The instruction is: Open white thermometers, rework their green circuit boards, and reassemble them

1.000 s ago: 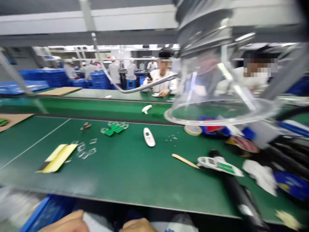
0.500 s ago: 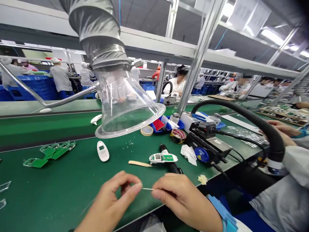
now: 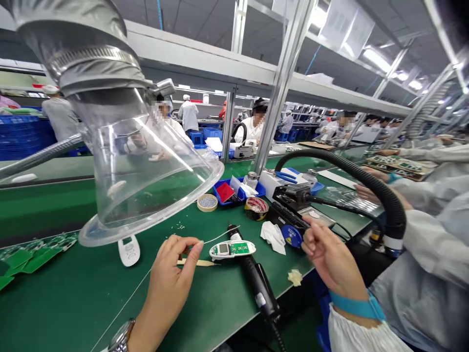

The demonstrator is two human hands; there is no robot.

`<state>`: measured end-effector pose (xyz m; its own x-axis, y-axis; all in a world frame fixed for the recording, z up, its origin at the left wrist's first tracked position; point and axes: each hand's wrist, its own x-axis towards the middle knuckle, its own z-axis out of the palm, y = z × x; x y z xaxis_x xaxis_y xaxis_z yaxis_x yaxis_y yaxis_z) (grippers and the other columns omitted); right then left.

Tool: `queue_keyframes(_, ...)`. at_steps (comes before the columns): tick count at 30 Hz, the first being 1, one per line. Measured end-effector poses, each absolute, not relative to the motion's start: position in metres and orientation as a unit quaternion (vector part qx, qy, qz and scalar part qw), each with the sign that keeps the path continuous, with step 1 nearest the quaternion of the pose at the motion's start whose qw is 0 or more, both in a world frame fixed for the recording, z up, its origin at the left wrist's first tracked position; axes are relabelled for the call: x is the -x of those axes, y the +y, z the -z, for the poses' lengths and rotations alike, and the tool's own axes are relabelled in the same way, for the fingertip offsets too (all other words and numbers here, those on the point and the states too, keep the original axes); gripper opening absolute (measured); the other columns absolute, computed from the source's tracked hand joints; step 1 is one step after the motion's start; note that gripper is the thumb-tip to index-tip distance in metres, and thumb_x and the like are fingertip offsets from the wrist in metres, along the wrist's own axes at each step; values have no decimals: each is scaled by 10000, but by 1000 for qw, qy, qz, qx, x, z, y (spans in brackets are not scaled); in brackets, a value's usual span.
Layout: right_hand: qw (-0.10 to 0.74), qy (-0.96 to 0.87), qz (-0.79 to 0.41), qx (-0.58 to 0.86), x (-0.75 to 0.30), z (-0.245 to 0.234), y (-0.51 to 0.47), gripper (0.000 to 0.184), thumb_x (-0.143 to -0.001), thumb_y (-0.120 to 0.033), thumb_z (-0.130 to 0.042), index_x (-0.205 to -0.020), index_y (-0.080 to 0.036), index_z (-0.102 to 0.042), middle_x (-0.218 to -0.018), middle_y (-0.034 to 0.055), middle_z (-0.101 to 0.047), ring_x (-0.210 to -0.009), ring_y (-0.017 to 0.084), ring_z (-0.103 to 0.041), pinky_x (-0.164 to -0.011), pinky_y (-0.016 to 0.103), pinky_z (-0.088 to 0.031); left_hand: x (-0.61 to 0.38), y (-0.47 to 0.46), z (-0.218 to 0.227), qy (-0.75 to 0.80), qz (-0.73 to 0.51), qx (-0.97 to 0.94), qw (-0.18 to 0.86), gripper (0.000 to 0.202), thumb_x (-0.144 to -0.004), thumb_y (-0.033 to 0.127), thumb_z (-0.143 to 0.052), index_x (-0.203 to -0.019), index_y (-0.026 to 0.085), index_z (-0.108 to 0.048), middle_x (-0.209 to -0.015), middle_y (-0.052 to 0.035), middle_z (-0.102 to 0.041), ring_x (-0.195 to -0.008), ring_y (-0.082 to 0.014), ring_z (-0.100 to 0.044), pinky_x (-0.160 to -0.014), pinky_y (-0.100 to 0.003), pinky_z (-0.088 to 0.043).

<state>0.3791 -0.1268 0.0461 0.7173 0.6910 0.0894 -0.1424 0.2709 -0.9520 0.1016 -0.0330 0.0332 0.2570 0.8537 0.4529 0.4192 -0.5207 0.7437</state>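
My left hand is closed, thumb and forefinger pinching a thin pale wire that looks like solder wire. Its short end points right over a black corded tool; a long stretch trails down to the lower left. My right hand is raised beside a black bench unit, fingers loosely bent and apart, with nothing visible in them. Between the hands, an opened white handheld casing with a green circuit board rests across the tool. A wooden stick lies partly behind the left hand.
A clear fume hood hangs at left, over a white casing. Green boards lie farther left. A tape roll, blue tray, tissue and yellow sponge are around. A black hose arches near a co-worker's sleeve.
My hands have parted. The right one let go of the wire and moved right and up toward the bench unit. The left kept the wire and moved slightly left and up. The view turned right.
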Motion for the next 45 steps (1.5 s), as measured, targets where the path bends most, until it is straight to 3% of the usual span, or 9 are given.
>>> queue_keyframes(6,803,-164,-228,525,-429,-62,-116,206,-717,-321,-643,-720,-198,-478,-744,0,-607,-563,64,-552,-509,144,-493,-114,-31,-12,424,-354,-791,262,342,-837,504,-428,-836,256,-662,-648,12,-511,-500,-128,-468,-458,-233,-366)
queue_keyframes(9,770,-166,-258,560,-446,-77,-105,115,-850,-300,-493,-792,-202,-511,-701,29,-630,-499,81,-562,-451,160,-483,-117,-33,-11,438,-353,-795,226,339,-830,510,-432,-802,274,-673,-650,14,-484,-486,-122,-464,-454,-231,-363)
queue_keyframes(13,705,-195,-282,620,-460,-90,-97,224,-887,-299,-419,-919,-153,-584,-710,102,-660,-552,146,-623,-501,239,-519,-121,-37,-11,456,-357,-794,184,300,-840,466,-443,-795,267,-662,-684,7,-499,-515,-127,-488,-468,-233,-370)
queue_keyframes(16,685,-222,-203,663,-460,-88,-108,161,-829,-302,-531,-864,-157,-589,-634,47,-619,-550,131,-596,-504,209,-479,-122,-40,-8,445,-378,-796,161,270,-846,429,-459,-796,248,-653,-687,-1,-508,-567,-139,-510,-497,-235,-384)
queue_keyframes(20,668,-257,-13,698,-436,-72,-129,197,-723,-302,-670,-797,-218,-507,-499,-69,-403,-415,60,-356,-381,181,-263,-121,-44,-5,422,-405,-799,139,231,-854,386,-476,-807,236,-645,-680,0,-495,-597,-139,-503,-523,-238,-384)
queue_keyframes(23,602,-339,43,722,-408,-57,-124,217,-717,-380,-636,-806,-228,-510,-555,-32,-491,-483,118,-436,-444,240,-329,-121,-44,-5,416,-407,-804,126,207,-860,352,-481,-806,228,-638,-686,0,-488,-614,-139,-496,-540,-243,-381)
queue_keyframes(31,459,-526,10,716,-382,-25,-67,196,-652,-362,-640,-804,-241,-620,-741,25,-607,-749,237,-555,-667,334,-395,-119,-40,-1,410,-401,-811,118,181,-854,328,-503,-781,214,-624,-691,-3,-487,-635,-144,-486,-550,-251,-379)
queue_keyframes(40,553,-488,-67,672,-353,-33,-109,192,-825,-389,-462,-732,-220,-470,-444,-62,-440,-410,117,-430,-427,227,-352,-116,-42,-4,395,-415,-813,105,130,-846,289,-530,-789,212,-618,-694,4,-488,-630,-132,-482,-563,-247,-381)
queue_keyframes(45,565,-502,-165,634,-337,-25,-120,186,-814,-338,-494,-678,-210,-489,-448,-68,-387,-398,88,-346,-395,215,-266,-115,-42,-4,391,-418,-814,99,118,-844,278,-536,-791,208,-616,-695,6,-483,-628,-125,-477,-561,-242,-377)
